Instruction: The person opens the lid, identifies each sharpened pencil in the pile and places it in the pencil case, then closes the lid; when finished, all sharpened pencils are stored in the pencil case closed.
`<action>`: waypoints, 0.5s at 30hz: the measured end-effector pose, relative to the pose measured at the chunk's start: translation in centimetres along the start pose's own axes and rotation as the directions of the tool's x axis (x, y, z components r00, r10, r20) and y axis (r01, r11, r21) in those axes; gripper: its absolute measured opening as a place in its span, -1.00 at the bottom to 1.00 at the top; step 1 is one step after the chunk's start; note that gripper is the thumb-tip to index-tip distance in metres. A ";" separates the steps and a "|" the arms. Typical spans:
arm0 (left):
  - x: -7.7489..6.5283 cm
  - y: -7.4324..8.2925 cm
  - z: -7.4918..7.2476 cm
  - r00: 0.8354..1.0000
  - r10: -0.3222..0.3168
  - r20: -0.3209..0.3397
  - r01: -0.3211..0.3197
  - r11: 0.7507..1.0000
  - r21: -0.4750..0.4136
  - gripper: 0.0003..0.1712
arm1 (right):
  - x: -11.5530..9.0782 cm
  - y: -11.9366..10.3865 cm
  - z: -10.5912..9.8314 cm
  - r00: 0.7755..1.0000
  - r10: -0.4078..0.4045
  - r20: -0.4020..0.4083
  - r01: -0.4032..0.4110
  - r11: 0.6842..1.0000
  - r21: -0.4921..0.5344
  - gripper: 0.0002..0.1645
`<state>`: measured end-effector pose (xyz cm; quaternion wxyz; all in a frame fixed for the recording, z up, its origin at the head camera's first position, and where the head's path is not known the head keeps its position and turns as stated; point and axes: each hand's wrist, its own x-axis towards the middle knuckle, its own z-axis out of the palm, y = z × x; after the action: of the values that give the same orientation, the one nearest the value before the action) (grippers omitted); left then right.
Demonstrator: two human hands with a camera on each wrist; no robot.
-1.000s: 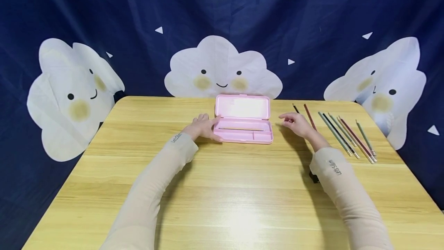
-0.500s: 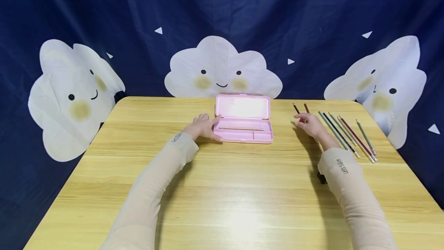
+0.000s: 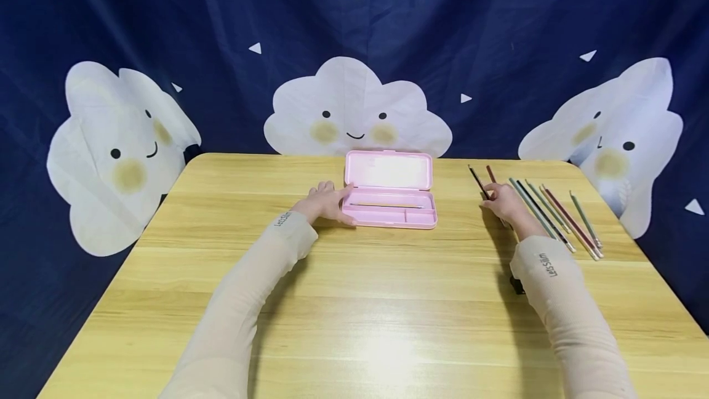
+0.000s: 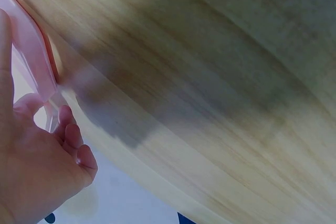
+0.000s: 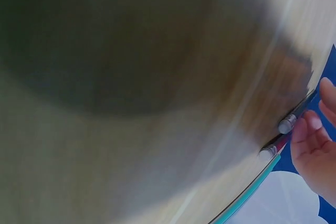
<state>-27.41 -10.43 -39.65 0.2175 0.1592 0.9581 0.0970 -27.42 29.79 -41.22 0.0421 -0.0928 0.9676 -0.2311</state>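
Observation:
An open pink pencil case stands at the back middle of the table, its lid raised. A pencil lies in its long compartment. My left hand holds the case's left end, thumb at the front corner and index finger near the hinge; its other fingers curl loosely in the left wrist view. My right hand is low over the table at a black pencil, thumb and fingertips on either side with a gap between them in the right wrist view. A dark red pencil lies beside it, partly under the hand.
Several green, black and red pencils lie to the right of my right hand, eraser ends towards me. The wooden table ends at a dark blue curtain with cloud prints.
My right hand has moved right, away from the pencil case, and come to the black pencil, its thumb and fingers around it. The left hand and case have stayed put.

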 end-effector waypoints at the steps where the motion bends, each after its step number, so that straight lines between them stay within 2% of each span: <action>1: 0.0 0.0 0.0 1.000 -0.001 0.000 0.001 1.000 -0.003 0.23 | 0.0 0.0 -0.1 1.000 0.004 0.016 -0.004 1.000 -0.010 -0.45; 9: 0.1 0.0 0.0 1.000 -0.001 0.000 0.001 1.000 -0.002 0.23 | -0.1 -0.3 -0.2 0.989 0.063 0.134 -0.066 0.998 0.015 -0.42; 15: 0.0 0.0 -0.1 1.000 -0.007 0.007 0.007 1.000 -0.002 0.22 | -0.2 -0.6 0.0 0.991 0.048 0.125 -0.052 0.998 0.031 -0.52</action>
<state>-27.44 -10.42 -39.58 0.2214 0.1560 0.9577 0.0968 -27.15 29.27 -40.96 0.1098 -0.0821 0.9609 -0.2405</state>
